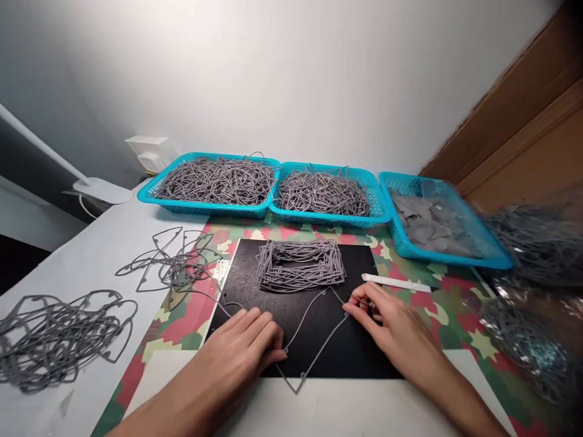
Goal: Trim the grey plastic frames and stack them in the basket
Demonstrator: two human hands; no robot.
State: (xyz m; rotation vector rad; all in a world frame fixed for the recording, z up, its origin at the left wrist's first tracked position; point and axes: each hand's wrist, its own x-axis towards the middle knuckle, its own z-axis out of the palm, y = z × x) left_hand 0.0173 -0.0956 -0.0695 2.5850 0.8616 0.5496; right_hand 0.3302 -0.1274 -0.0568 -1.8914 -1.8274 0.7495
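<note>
A thin grey rubber gasket (314,349) lies spread on a black mat (355,352) in front of me. My left hand (248,343) rests flat on the mat, its fingertips pressing the gasket's left side. My right hand (387,318) pinches the gasket's right edge, with a thin dark tool between its fingers. Just beyond the hands sits a neat stack of the same gaskets (298,264). A white stick-like tool (396,283) lies to the right of the stack.
Three turquoise baskets stand along the wall: two (209,182) (325,191) heaped with grey gaskets, one (437,221) with flat grey pieces. Loose gasket tangles (59,337) (175,264) lie at left, bagged heaps (537,291) at right. A camouflage cloth (437,312) lies under the mat.
</note>
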